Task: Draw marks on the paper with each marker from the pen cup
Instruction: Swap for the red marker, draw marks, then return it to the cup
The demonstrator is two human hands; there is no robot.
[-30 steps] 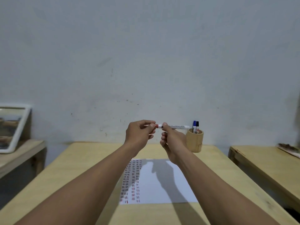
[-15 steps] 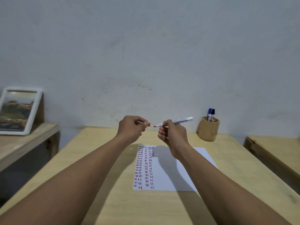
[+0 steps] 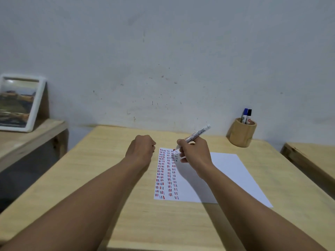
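Note:
A white sheet of paper (image 3: 228,176) lies on the wooden table (image 3: 112,178), its left part filled with columns of short red, blue and black marks. My right hand (image 3: 194,153) grips an uncapped red marker (image 3: 196,135), its tip just above the top of the third column. To the left of the paper's top edge, my left hand (image 3: 140,150) is closed in a fist; the red cap it pulled off is hidden inside. At the back right a wooden pen cup (image 3: 242,134) holds a blue marker (image 3: 244,115) and a black marker (image 3: 249,116).
A white-framed picture (image 3: 18,103) leans against the wall on a low wooden shelf (image 3: 32,136) to the left. Another wooden table (image 3: 313,156) stands at the right, across a narrow gap. A grey wall closes the back.
My left hand pulled the cap off the red marker and moved left. My right hand lowered the marker's tip to the paper's top. The camera tilted down.

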